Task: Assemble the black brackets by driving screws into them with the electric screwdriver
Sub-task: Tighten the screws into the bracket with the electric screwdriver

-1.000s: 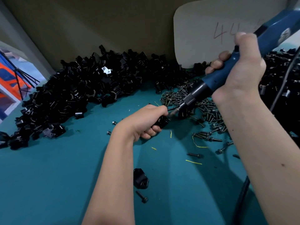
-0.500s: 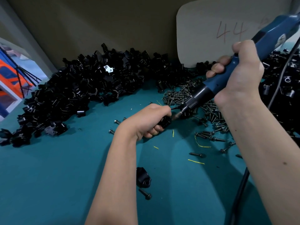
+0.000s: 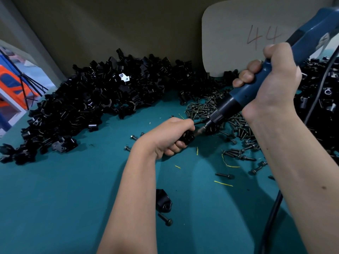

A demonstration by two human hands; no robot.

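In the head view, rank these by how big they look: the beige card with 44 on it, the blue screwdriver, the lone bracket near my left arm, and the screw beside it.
1. Beige card, cut off by the frame.
2. Blue screwdriver.
3. Lone bracket.
4. Screw.
The card stands farthest from the camera, so its lead is safe.

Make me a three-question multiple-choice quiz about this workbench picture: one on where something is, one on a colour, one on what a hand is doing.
1. Where does the lone bracket lie?
A. Near the left forearm, beside a loose screw
B. On the card marked 44
C. Atop the screw pile

2. What colour is the screwdriver body?
A. Red
B. Blue
C. Yellow

3. What is the left hand doing?
A. Lying flat and open
B. Gripping a black bracket at the driver's tip
C. Holding the cable

Answers: 1 A, it sits on the teal table by the forearm. 2 B, the handle in the right hand is blue. 3 B, its fingers curl round the part.
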